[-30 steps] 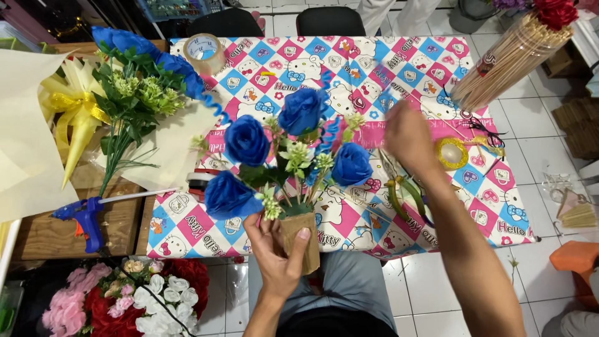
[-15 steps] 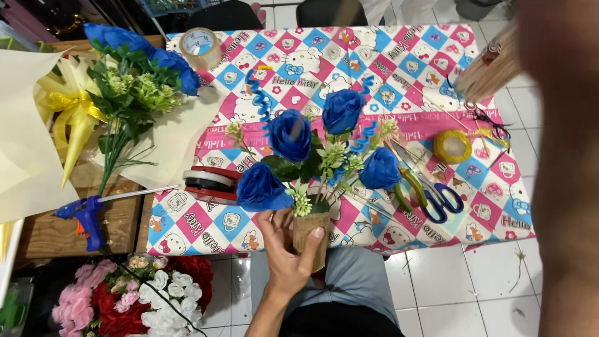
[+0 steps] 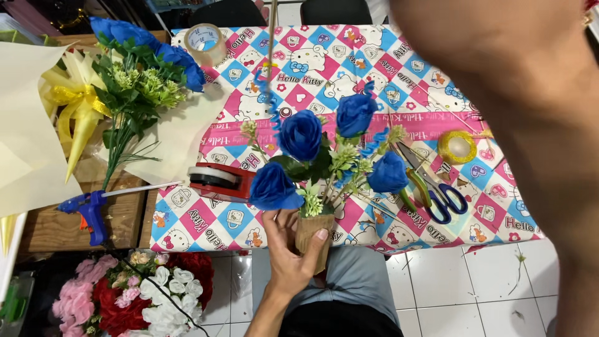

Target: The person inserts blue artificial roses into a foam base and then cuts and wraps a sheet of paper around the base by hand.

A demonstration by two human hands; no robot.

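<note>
Left hand (image 3: 290, 253) wraps the tan taped stem bundle (image 3: 313, 234) of a blue fabric-rose bouquet (image 3: 324, 156), above the table edge. Right arm (image 3: 530, 125) blurs close; its hand probably out of frame, grip unclear. Behind: red tape dispenser (image 3: 221, 181), blue-handled scissors (image 3: 437, 190), checkered tablecloth (image 3: 349, 56).

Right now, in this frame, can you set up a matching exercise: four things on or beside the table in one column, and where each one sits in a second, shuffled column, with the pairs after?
Things:
1. scissors
2. glue gun
3. clear tape roll
4. blue rose bunch

Places:
A. far end of the table, on the patterned cloth
B. held by its wrapped base in the left hand
C. on the wooden crate left of the table
D. flat on the cloth, right of the held roses

Pairs: 1-D, 2-C, 3-A, 4-B
</note>
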